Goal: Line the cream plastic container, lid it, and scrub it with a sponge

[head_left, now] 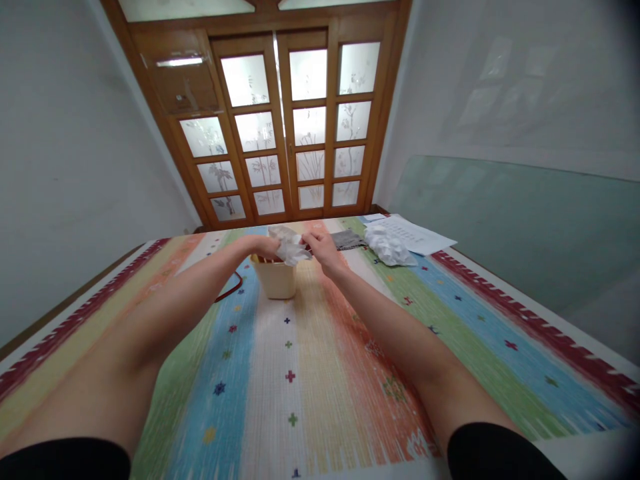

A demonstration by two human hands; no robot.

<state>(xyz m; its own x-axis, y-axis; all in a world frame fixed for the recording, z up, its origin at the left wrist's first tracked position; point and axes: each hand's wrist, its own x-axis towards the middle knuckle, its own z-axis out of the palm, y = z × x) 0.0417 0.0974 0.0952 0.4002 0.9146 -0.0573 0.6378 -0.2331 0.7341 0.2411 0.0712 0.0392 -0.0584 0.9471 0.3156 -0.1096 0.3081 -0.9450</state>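
Note:
A small cream-coloured bin (277, 280) stands on the striped tablecloth in front of me. At its rim, my left hand (265, 247) is closed round the near side of a crumpled white tissue (290, 244), its fingertips partly hidden by it. My right hand (321, 248) pinches at the tissue's right edge, its fingers pressed together. Something thin and dark red shows by the right fingertips, too small to make out. What lies inside the bin is mostly hidden by the left hand and the tissue.
A grey cloth (347, 240) lies behind my right hand. Beside it are a crumpled white bundle (389, 245) and printed paper sheets (425, 237). A red cord or handle (231, 289) curves left of the bin. Wooden glass doors (300, 127) stand beyond the table.

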